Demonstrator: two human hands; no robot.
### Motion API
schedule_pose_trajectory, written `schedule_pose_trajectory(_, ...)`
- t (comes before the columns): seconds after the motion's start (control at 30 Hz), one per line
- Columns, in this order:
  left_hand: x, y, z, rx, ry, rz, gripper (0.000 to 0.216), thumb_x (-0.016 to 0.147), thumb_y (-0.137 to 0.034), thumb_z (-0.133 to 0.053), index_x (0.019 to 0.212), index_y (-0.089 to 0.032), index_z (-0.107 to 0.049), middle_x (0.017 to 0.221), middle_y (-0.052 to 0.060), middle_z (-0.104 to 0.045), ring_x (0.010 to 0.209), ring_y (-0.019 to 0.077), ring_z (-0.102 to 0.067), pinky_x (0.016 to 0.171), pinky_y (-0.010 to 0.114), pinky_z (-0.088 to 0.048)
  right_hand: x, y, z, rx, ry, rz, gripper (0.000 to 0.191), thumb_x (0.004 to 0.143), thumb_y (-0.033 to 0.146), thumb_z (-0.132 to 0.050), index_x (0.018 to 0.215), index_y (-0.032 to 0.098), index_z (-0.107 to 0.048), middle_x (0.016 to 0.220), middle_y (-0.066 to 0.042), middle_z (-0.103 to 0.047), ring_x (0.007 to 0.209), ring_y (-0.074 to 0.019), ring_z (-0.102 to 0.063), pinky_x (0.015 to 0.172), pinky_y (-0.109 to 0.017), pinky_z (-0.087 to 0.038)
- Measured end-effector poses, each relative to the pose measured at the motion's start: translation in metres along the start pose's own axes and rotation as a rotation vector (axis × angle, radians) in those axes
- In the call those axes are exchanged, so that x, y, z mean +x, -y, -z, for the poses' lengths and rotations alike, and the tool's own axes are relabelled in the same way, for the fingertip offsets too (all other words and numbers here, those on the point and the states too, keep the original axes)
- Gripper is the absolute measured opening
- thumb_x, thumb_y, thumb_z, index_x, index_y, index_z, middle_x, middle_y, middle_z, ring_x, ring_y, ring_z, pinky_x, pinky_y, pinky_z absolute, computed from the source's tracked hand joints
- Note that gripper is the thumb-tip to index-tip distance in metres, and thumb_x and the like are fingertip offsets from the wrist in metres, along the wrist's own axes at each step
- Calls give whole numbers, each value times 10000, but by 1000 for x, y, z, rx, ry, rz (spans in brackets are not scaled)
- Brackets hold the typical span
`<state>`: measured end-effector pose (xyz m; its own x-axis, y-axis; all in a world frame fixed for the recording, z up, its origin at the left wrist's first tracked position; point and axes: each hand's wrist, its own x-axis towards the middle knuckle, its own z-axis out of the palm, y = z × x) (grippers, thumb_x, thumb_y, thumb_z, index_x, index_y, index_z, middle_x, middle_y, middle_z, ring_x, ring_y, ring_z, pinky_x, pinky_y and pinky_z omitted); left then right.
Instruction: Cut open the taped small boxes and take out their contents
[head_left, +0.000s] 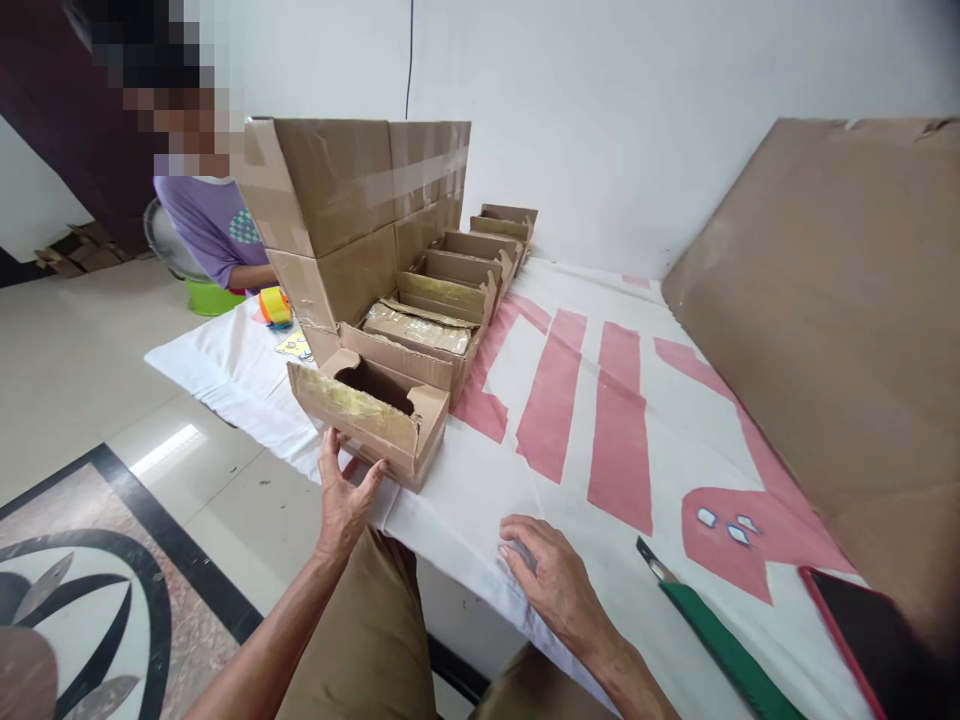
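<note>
My left hand (343, 492) touches the front bottom edge of a small open cardboard box (371, 412), fingers spread against it. This box is the nearest in a row of several similar small boxes (450, 280) running away from me on a white cloth with red stripes (585, 400). My right hand (551, 580) rests palm down on the cloth near its front edge, holding nothing. A large taped carton (352, 200) stands along the left of the row.
A green-handled cutter (705, 630) and a dark phone with a red edge (862, 620) lie at the front right. A big cardboard sheet (840, 320) leans at the right. Another person in a purple shirt (214, 230) sits behind the carton, near a tape roll (274, 306).
</note>
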<state>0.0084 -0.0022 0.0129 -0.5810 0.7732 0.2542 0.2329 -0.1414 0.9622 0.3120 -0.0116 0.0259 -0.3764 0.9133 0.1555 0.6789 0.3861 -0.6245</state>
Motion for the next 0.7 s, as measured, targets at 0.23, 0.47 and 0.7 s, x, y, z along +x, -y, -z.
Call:
schedule_pose_trajectory(0.23, -3, 2, 14, 82, 26, -8, 916, 839, -485, -756, 1605, -289, -294, 1645, 173, -347, 1526, 367, -353, 1158, 573, -431, -9, 0, 1, -39, -24, 25, 168, 920, 354, -540, 943, 294, -694, 1081, -55, -789, 995, -278, -747, 860, -452, -591)
schedule_pose_trajectory(0.47, 4, -17, 43, 322, -60, -355, 732, 906, -401, -675, 1559, -250, -380, 1640, 177, -340, 1564, 334, -285, 1247, 576, -290, -9, -2, 2, -29, -53, 48, 169, 922, 401, -553, 915, 309, -695, 1051, -55, -800, 970, -289, -766, 836, -445, -629)
schedule_pose_trajectory(0.7, 33, -52, 33, 535, -43, -767, 573, 935, -374, -670, 1467, -235, -507, 1586, 187, -437, 1520, 366, -373, 1210, 587, -345, 14, 25, -12, 22, -70, 114, 162, 933, 357, -561, 937, 284, -706, 1097, -73, -797, 1013, -278, -767, 888, -425, -638)
